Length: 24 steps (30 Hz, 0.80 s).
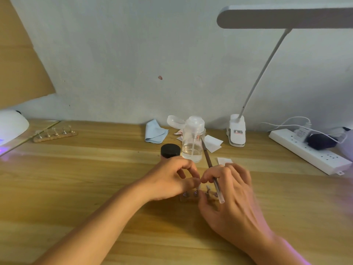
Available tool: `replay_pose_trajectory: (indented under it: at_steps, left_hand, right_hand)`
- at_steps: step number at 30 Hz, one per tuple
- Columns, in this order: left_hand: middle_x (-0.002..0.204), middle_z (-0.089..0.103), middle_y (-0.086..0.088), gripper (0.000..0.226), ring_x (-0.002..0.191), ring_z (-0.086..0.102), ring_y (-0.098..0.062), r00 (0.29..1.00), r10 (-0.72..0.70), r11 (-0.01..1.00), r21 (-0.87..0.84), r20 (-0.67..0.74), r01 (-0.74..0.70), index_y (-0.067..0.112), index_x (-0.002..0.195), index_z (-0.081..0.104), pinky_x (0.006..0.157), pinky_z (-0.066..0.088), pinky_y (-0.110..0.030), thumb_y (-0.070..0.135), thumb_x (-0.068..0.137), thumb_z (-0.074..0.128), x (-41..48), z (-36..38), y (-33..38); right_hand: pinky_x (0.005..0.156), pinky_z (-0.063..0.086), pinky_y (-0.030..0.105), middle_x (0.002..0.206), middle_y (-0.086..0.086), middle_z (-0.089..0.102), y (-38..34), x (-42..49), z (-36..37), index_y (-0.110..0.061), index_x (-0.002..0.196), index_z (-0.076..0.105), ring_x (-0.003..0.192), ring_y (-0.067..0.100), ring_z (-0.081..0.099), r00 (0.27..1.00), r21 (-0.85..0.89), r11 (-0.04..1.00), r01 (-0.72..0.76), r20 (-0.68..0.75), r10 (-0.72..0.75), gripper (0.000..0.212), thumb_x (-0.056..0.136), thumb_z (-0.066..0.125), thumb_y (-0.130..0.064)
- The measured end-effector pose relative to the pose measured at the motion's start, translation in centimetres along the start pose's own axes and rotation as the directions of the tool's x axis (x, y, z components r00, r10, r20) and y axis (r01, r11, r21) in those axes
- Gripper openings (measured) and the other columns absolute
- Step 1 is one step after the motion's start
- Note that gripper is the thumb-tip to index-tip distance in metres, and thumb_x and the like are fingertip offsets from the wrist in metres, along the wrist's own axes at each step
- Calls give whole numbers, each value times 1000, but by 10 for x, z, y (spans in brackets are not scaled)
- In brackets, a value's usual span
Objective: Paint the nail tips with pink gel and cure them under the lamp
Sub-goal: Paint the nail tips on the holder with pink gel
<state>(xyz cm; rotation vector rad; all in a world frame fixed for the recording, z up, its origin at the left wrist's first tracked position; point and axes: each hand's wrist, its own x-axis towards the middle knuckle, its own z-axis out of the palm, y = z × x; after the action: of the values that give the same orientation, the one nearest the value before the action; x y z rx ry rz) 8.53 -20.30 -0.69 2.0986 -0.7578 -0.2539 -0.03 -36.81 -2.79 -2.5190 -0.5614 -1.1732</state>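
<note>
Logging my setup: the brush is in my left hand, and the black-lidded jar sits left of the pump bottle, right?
Not quite: the head view shows the brush in your right hand, not the left. The black-lidded jar does sit left of the pump bottle.

The left grip (172,178) curls its fingers, with thumb and forefinger pinching a pale nail tip (199,187) on a small stand (188,197) that lies on the tabletop (95,169) under both grips. The right grip (227,190), touching the left at the fingertips, holds a brush (207,155) whose dark handle slants up and away. Just beyond the left grip stands a black-capped jar (170,150), with a clear pump bottle (193,142) beside it. A paper square (225,160) lies just beyond the right grip. Far left of the left grip sits a white curing lamp (11,125), glowing purple, with a second stand (55,133) near it.
</note>
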Motion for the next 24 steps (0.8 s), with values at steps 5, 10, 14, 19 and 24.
replay_pose_trajectory:
  at_steps: [5,10,14,19,24]
  left_hand:
    - [91,63,5,11,78,65,-21,1000,-11,997,-74,-9,11,32,77,69,75,57,-54,33,84,77,-2,3,-1]
    - [97,61,-3,13,81,62,-20,999,0,1000,-19,-32,-1,34,74,65,77,56,-53,38,82,75,-3,4,2]
    - [93,69,-10,8,80,67,-28,999,-25,1000,-18,-28,24,25,82,73,82,55,-51,31,85,77,-2,-1,3]
    - [86,75,1,13,88,70,-21,995,-86,994,-63,44,89,22,90,78,92,54,-39,27,95,67,-3,-6,7]
    - [81,69,16,23,92,64,-3,991,-108,993,-49,72,112,28,88,79,90,45,-25,29,99,59,-5,-11,10]
  right_hand:
    - [97,38,37,88,-11,57,2,-1,2,-20,100,44,80,13,58,1000,-11,1000,-8,20,8,38,74,71,-19]
    - [98,37,36,85,-11,57,2,-2,3,-20,99,45,78,13,60,999,-21,1000,-21,31,22,36,75,70,-23]
    - [100,36,36,85,-10,57,3,-1,2,-19,98,47,76,12,59,1000,-28,999,-27,12,28,29,80,67,-30]
    - [100,35,36,84,-9,57,4,-1,3,-19,98,45,75,13,59,999,-46,998,-41,23,42,33,80,70,-30]
    - [98,35,36,81,-8,56,4,-1,2,-14,93,54,72,14,59,998,-51,997,-54,31,55,28,77,74,-26]
